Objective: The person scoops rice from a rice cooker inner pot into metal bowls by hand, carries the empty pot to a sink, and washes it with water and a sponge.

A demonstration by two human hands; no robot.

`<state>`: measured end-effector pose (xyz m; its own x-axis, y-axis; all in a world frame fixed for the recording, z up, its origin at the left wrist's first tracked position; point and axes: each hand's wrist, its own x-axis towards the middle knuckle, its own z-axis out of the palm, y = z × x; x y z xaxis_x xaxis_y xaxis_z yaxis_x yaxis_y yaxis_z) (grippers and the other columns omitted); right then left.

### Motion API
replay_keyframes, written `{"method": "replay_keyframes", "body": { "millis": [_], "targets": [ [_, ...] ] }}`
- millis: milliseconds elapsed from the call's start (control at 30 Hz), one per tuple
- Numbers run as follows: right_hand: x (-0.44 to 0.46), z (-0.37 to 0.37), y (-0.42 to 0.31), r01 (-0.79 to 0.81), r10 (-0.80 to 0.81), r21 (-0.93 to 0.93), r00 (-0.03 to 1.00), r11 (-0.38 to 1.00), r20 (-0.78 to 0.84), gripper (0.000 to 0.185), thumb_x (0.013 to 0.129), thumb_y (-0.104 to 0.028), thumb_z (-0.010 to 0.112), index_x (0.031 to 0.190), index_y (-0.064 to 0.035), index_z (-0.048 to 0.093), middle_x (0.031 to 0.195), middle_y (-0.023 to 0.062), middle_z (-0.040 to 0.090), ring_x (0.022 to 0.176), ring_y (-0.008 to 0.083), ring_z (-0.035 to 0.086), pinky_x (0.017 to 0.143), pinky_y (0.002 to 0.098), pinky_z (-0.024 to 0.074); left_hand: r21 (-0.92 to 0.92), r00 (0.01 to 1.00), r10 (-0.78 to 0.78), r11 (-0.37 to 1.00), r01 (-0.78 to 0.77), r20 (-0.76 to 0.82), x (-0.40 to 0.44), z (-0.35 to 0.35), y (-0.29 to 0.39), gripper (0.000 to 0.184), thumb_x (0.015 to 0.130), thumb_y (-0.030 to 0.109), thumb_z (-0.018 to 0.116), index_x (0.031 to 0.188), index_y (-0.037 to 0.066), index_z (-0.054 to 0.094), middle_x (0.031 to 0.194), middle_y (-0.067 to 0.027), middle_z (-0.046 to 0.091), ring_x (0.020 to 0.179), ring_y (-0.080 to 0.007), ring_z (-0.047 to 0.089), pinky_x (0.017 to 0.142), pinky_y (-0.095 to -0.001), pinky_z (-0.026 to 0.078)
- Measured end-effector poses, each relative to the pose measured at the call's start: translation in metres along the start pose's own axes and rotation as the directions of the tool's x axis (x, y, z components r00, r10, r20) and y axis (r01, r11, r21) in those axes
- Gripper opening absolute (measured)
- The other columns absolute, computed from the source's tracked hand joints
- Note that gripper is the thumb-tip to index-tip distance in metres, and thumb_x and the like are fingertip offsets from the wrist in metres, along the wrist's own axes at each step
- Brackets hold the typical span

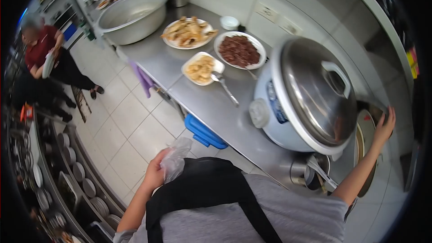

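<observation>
My left hand point(155, 171) is closed round a crumpled clear plastic bag point(176, 158), held beside my apron. Far to the right, my right hand point(383, 128) reaches past the rice cooker, thumb and fingers at the edge of a dark metal lid point(371, 107). Below that hand is a large round pot point(361, 141), partly hidden by my forearm. The big rice cooker point(310, 94) stands on the steel counter with its shiny lid on.
On the steel counter point(175, 83) are a plate of fried pieces point(188, 33), a plate of dark shredded food point(238, 50), a small dish point(198, 68) with a spoon point(226, 89) and a large basin point(132, 17). Another person point(42, 54) stands at the left. Shelved plates point(78, 171) line the lower left.
</observation>
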<state>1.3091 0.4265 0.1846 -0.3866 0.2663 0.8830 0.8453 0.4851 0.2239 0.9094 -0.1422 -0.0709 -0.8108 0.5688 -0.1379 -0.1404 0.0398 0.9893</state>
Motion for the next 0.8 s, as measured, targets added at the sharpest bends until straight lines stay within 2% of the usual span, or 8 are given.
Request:
{"method": "replay_keyframes", "body": {
  "millis": [67, 100, 200, 400, 600, 700, 767, 800],
  "targets": [
    [0.002, -0.049, -0.11, -0.052, 0.058, 0.156, 0.998, 0.986, -0.031, 0.025, 0.089, -0.009, 0.052, 0.114, -0.0071, 0.058, 0.12, 0.0137, 0.053, 0.113, 0.0294, 0.05, 0.092, 0.037, 0.0405, -0.018, 0.986, 0.012, 1.0, -0.009, 0.168, 0.0, -0.036, -0.029, 0.039, 0.072, -0.013, 0.05, 0.104, 0.005, 0.063, 0.097, -0.0057, 0.057, 0.088, -0.0146, 0.053, 0.078, -0.0245, 0.042],
    [0.002, -0.065, -0.157, -0.018, 0.032, 0.253, 0.998, 0.967, -0.052, 0.023, 0.089, -0.009, 0.052, 0.111, -0.0051, 0.059, 0.117, 0.0133, 0.055, 0.111, 0.0281, 0.052, 0.091, 0.0358, 0.0408, 0.247, 0.96, 0.1, 0.954, -0.167, 0.262, -0.001, -0.059, -0.033, 0.049, 0.064, -0.016, 0.045, 0.102, 0.007, 0.065, 0.102, -0.007, 0.051, 0.082, -0.018, 0.049, 0.076, -0.0242, 0.04],
    [0.003, -0.099, -0.281, 0.049, -0.015, 0.464, 0.997, 0.885, -0.077, 0.018, 0.087, -0.001, 0.052, 0.102, -0.0021, 0.062, 0.111, 0.0126, 0.058, 0.105, 0.025, 0.055, 0.088, 0.031, 0.0422, 0.115, 0.919, 0.257, 0.946, -0.302, 0.298, 0.0, -0.113, -0.018, 0.056, 0.058, -0.016, 0.041, 0.1, 0.009, 0.067, 0.109, -0.0068, 0.043, 0.083, -0.0186, 0.043, 0.077, -0.0258, 0.037],
    [0.018, -0.12, -0.456, 0.096, -0.125, 0.687, 0.992, 0.72, -0.007, 0.016, 0.082, 0.003, 0.054, 0.094, -0.0013, 0.063, 0.106, 0.0115, 0.059, 0.099, 0.0248, 0.057, 0.086, 0.0314, 0.0435, -0.004, 0.901, 0.022, 1.0, -0.022, 0.433, -0.012, -0.223, 0.0, 0.037, 0.089, 0.029, 0.053, 0.117, 0.005, 0.056, 0.139, -0.0102, 0.028, 0.124, -0.0235, 0.032, 0.105, -0.0322, 0.023],
    [0.038, -0.101, -0.578, -0.045, -0.223, 0.843, 0.955, 0.536, 0.193, 0.014, 0.082, 0.003, 0.054, 0.093, -0.0009, 0.062, 0.098, 0.0113, 0.061, 0.091, 0.0232, 0.058, 0.081, 0.0283, 0.0439, -0.006, 0.953, -0.024, 1.0, 0.027, 0.301, -0.006, -0.312, -0.027, 0.031, 0.083, 0.018, 0.063, 0.109, 0.003, 0.056, 0.109, -0.0087, 0.051, 0.102, -0.0181, 0.049, 0.091, -0.0281, 0.036],
    [0.053, -0.072, -0.631, -0.081, -0.282, 0.877, 0.929, 0.474, 0.239, 0.013, 0.082, 0.003, 0.054, 0.092, -0.0005, 0.061, 0.093, 0.0102, 0.061, 0.085, 0.022, 0.059, 0.076, 0.0277, 0.0449, -0.029, 0.958, -0.266, 0.962, 0.271, 0.105, 0.014, -0.34, -0.034, 0.021, 0.079, 0.002, 0.057, 0.101, 0.002, 0.057, 0.09, -0.0048, 0.054, 0.087, -0.0147, 0.053, 0.077, -0.025, 0.039],
    [0.067, -0.053, -0.668, -0.067, -0.323, 0.893, 0.918, 0.445, 0.23, 0.012, 0.083, 0.002, 0.054, 0.091, -0.0008, 0.062, 0.091, 0.0081, 0.061, 0.079, 0.0192, 0.059, 0.071, 0.0263, 0.0453, -0.018, 0.943, -0.165, 0.986, 0.167, -0.29, 0.044, -0.334, -0.011, 0.02, 0.073, -0.006, 0.046, 0.088, 0.002, 0.057, 0.077, -0.0038, 0.054, 0.073, -0.0132, 0.051, 0.065, -0.0239, 0.038],
    [0.074, -0.044, -0.686, -0.067, -0.323, 0.895, 0.919, 0.44, 0.227, 0.012, 0.083, 0.002, 0.054, 0.091, -0.0008, 0.062, 0.091, 0.0081, 0.061, 0.079, 0.0192, 0.059, 0.071, 0.0263, 0.0453, -0.017, 0.942, -0.163, 0.986, 0.165, -0.295, 0.065, -0.335, -0.003, 0.02, 0.073, -0.006, 0.046, 0.088, 0.002, 0.057, 0.077, -0.0038, 0.054, 0.073, -0.0132, 0.051, 0.065, -0.0239, 0.038]
  ]
}}
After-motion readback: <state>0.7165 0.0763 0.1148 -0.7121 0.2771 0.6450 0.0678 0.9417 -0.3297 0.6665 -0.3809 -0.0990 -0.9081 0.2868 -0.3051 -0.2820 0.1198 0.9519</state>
